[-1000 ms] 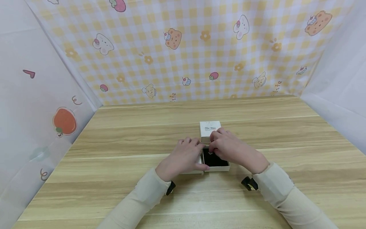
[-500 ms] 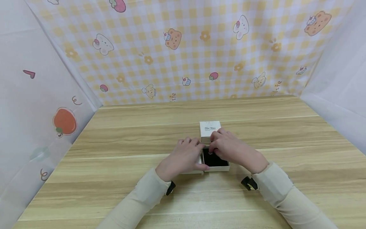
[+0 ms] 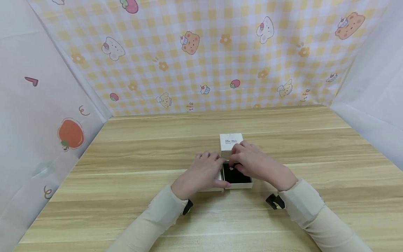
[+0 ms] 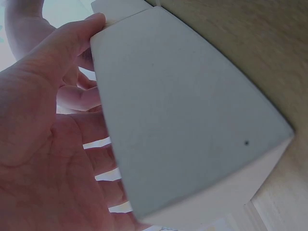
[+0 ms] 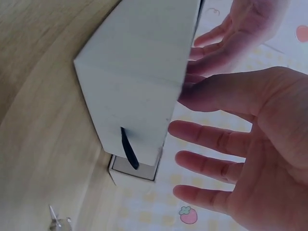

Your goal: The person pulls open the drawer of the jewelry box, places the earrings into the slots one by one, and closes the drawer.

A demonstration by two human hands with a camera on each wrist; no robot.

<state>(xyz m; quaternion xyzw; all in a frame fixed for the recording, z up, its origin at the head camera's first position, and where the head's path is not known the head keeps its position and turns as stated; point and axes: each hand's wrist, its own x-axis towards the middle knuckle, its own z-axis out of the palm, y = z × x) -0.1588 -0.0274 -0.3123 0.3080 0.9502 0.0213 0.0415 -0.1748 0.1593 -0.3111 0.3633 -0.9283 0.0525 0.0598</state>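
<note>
A white drawer-style jewelry box lies on the wooden table, its drawer [image 3: 240, 185] pulled out to the right, showing a black insert [image 3: 240, 177]. My left hand [image 3: 201, 175] grips the box's outer sleeve [image 4: 183, 110], thumb along the front edge near the seam, fingers over the far side. Over the drawer's left part, my right hand [image 3: 252, 161] pinches a small silvery piece of jewelry [image 3: 231, 168] with thumb and index finger, close to the insert. Its exact kind is too small to tell. The right wrist view shows that hand's other fingers extended beside the drawer.
A smaller white box [image 3: 231, 140] with printed lettering stands just behind the drawer. A black ribbon tab [image 5: 129, 149] hangs from the drawer's end. One small clear, shiny object [image 5: 60, 223] lies on the table [image 5: 48, 125] nearby. A checked cloth [image 3: 204, 59] hangs behind.
The right fingertips have shifted slightly, and the silvery piece of jewelry shows a little differently beneath them. The left hand and boxes stay put.
</note>
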